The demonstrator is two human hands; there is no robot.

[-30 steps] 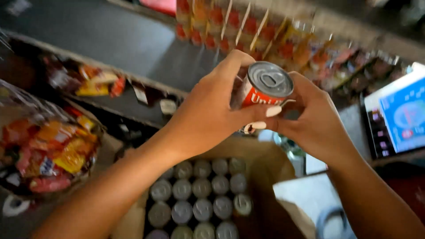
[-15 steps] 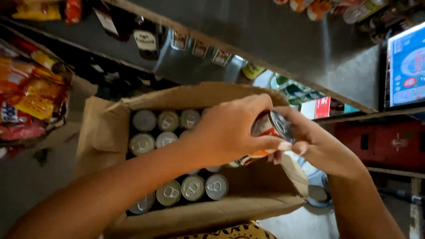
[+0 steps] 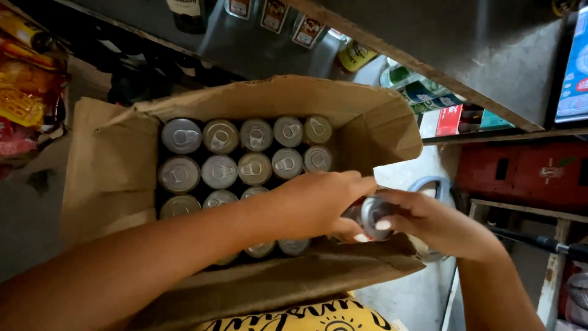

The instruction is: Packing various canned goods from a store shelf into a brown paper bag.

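An open brown cardboard box (image 3: 110,178) holds several silver-topped drink cans (image 3: 220,171) standing upright in rows. My left hand (image 3: 312,202) and my right hand (image 3: 429,224) both grip one red can (image 3: 370,214) over the box's right side, its silver top tilted toward me. My left forearm crosses the near rows and hides some cans.
A grey metal shelf (image 3: 465,55) runs overhead with bottles (image 3: 190,12) along its edge. Snack packets (image 3: 24,92) hang at the left. A red crate (image 3: 520,175) sits at the right, a screen (image 3: 576,73) above it. A yellow printed item (image 3: 306,315) lies below the box.
My view has dropped from the shelf to the box. Both hands have carried the red can down from chest height to just above the box's right side.
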